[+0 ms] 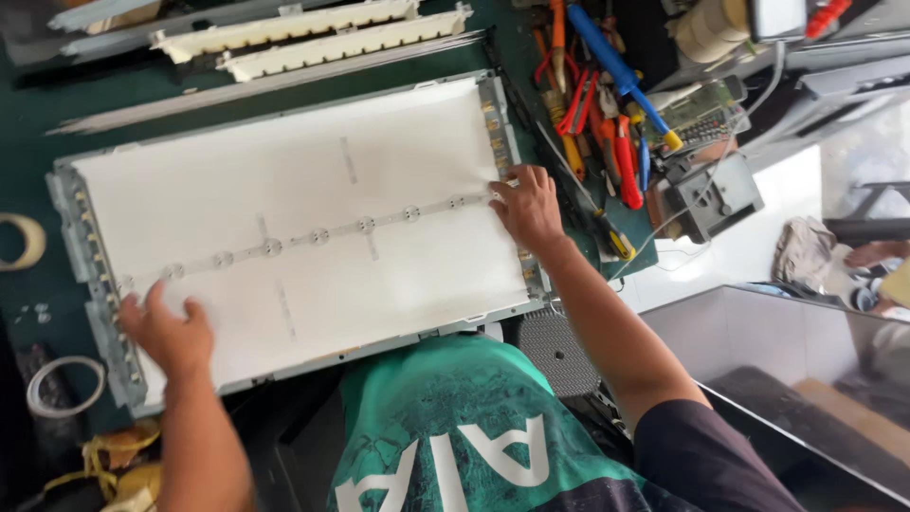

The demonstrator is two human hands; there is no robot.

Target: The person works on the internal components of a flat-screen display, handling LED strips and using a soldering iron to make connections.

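White reflector sheet [313, 190] w/ round-dot row, green bench [28, 133]

left hand [169, 332] flat, right hand [527, 207] pressing, arms spread
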